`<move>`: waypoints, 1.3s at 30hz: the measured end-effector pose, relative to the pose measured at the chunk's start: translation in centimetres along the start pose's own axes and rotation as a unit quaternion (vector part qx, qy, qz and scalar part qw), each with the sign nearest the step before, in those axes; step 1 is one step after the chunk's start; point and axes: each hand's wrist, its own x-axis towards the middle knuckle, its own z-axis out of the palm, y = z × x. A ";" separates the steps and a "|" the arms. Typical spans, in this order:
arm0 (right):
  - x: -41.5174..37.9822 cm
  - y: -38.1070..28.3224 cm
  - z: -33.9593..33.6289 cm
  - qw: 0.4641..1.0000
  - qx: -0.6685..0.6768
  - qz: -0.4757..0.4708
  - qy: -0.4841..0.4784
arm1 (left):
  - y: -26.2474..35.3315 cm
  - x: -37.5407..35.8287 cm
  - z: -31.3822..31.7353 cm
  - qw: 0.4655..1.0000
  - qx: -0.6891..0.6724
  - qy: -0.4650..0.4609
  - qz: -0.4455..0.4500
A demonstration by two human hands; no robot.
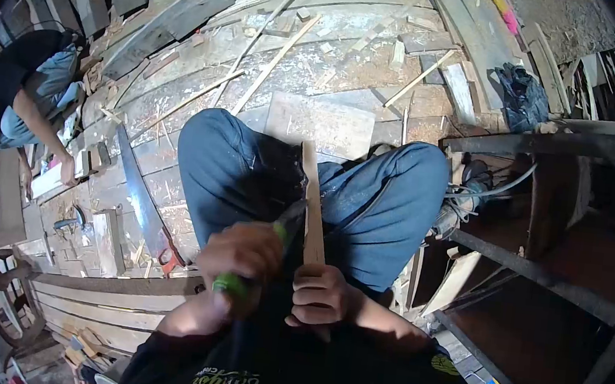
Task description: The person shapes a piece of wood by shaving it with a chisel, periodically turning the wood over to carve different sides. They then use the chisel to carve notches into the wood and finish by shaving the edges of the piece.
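Note:
My left hand (239, 260) is closed around the green-trimmed handle of a knife (292, 218). Its dark blade points up and away from me, and the tip lies right at the left edge of a narrow wooden strip (312, 189). My right hand (318, 296) grips the lower end of that strip, fingers wrapped round it close to my body. The strip stands lengthwise between my bent knees, its far end reaching over a flat pale board (319, 123) on the floor. Most of the knife handle is hidden in my fist.
A handsaw (139, 195) with a red handle lies left of my knee. Beyond it, another person (34, 93) bends over a piece of wood. Sticks and shavings litter the plank floor (343, 14). A dark frame (541, 272) stands at right, near a black plastic bag (523, 99).

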 end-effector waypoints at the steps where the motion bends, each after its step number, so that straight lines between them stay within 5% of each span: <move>1: 0.2 0.2 0.1 0.998 -0.034 -0.053 0.000 | -0.5 0.3 -0.1 0.999 0.028 0.031 -0.016; 7: -1.1 0.7 0.5 0.996 -0.026 -0.068 0.052 | -0.2 -0.4 0.1 0.999 -0.036 -0.039 0.014; 9: -0.7 0.8 0.7 0.995 -0.028 -0.074 0.053 | -3.3 -0.5 -0.3 0.997 0.073 0.005 -0.004; 11: -0.5 0.9 0.5 0.995 -0.029 -0.075 0.053 | -3.9 -2.4 0.0 0.994 0.016 0.084 -0.072; 14: -0.9 1.0 0.2 0.995 -0.028 -0.071 0.064 | -1.3 -2.1 0.8 0.998 -0.014 -0.058 -0.022; 18: -1.1 1.0 -0.1 0.989 -0.026 -0.087 0.113 | 1.0 0.2 0.3 0.999 0.035 -0.013 -0.010; 21: -1.2 1.3 0.1 0.989 -0.037 -0.090 0.113 | 1.8 0.7 0.8 0.996 -0.054 0.030 0.061; 22: -1.3 1.4 0.1 0.987 -0.039 -0.097 0.119 | 1.7 1.5 0.6 0.992 -0.087 -0.047 0.073; 26: -1.5 1.3 0.1 0.990 -0.031 -0.096 0.101 | -0.9 1.3 1.2 0.995 0.016 -0.080 0.060; 34: -2.4 1.4 0.2 0.989 -0.024 -0.102 0.100 | -0.2 1.5 0.7 0.996 0.023 -0.086 -0.002; 39: -2.1 1.6 0.1 0.989 -0.043 -0.100 0.099 | -0.8 1.7 1.0 0.993 -0.055 -0.080 0.071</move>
